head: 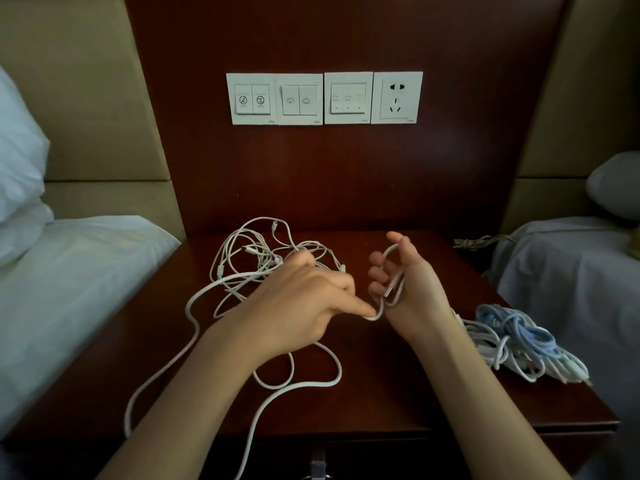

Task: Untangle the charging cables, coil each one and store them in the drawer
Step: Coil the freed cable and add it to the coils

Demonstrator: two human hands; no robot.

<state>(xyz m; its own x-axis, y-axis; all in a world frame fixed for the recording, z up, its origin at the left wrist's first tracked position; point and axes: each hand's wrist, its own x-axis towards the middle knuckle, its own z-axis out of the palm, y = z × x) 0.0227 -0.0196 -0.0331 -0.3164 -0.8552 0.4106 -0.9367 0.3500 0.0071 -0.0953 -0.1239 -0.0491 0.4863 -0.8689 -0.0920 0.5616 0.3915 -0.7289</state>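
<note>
The right hand (398, 282) is holding the first loops of a white cable (304, 384) closed in its grip, while the left hand (308, 303) is pinching the strand at the loop's base. The slack is trailing across the bench (398, 393) into the tangle (263, 258); it is likely snagging there, and further winding risks tightening knots.

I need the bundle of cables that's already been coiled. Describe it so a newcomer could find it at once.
Start at the dark wooden nightstand between the two beds, under the wall switches. Go to its right edge, just past the right hand: the coiled bundle lies there. Unlike the loose white tangle at the back left, it is compact and includes light blue cable.
</note>
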